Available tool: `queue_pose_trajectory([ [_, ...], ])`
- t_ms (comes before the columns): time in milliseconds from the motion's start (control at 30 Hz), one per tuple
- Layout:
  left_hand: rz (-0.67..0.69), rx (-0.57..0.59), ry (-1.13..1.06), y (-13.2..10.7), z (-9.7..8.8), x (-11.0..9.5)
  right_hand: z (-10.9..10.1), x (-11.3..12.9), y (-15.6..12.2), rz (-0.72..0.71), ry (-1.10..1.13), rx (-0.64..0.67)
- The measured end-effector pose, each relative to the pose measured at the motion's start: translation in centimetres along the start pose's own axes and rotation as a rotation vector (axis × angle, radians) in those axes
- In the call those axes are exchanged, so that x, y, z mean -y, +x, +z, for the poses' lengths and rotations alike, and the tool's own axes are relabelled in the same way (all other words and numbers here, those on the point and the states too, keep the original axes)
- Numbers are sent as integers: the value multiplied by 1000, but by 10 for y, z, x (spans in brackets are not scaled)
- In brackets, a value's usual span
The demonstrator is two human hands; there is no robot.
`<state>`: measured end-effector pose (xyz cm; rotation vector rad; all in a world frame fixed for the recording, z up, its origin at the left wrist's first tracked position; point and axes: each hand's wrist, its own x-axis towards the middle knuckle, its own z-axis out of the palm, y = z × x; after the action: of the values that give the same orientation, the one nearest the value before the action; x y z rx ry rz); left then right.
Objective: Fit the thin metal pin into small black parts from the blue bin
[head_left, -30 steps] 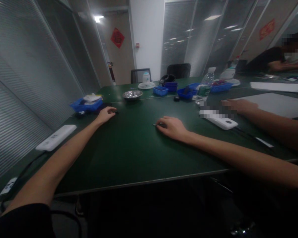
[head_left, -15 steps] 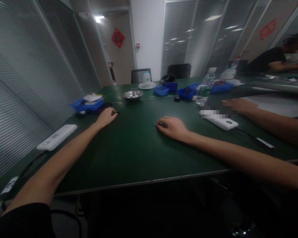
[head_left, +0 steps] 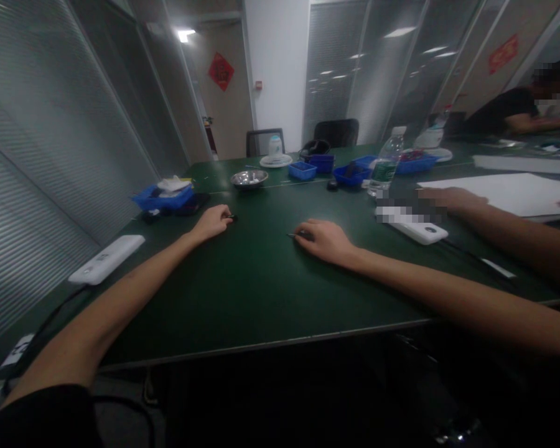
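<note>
My left hand (head_left: 213,221) reaches over the green table (head_left: 242,286), its fingers closed on a small dark object (head_left: 233,218) that pokes out past the fingertips. What kind of object it is I cannot make out. To the right, my right hand (head_left: 325,241) rests on the tabletop with curled fingers. It grips a slim tool with a thin metal tip (head_left: 290,235) pointing left and a dark body mostly hidden by the fingers. A gap of bare tabletop lies between the two hands. Beyond them stands a shiny metal bowl (head_left: 249,180) with small items in it.
Left are a blue tray (head_left: 163,198) with white tissue and a white power bank (head_left: 107,258) on a cable. Right stand a water bottle (head_left: 387,163) and another white device (head_left: 413,227). Another person's hand (head_left: 452,202) lies beside white paper (head_left: 508,191). Small blue bins (head_left: 302,171) sit behind.
My left hand has shifted right, away from the blue tray, carrying the small dark object. My right hand stays put. At the right, the white paper now lies flatter under the other person's hand.
</note>
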<state>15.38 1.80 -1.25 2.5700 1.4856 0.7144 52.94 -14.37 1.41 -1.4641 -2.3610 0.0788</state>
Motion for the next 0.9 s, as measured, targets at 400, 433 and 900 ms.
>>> queue_pose_trajectory([
  [400,295,172,-222,-21,15,-115,0,2,-3,-146,36,-39],
  [433,318,181,-237,-23,16,-122,0,3,-4,-181,33,-47],
  [900,364,207,-315,-30,17,-140,-1,6,-7,-265,26,-77],
])
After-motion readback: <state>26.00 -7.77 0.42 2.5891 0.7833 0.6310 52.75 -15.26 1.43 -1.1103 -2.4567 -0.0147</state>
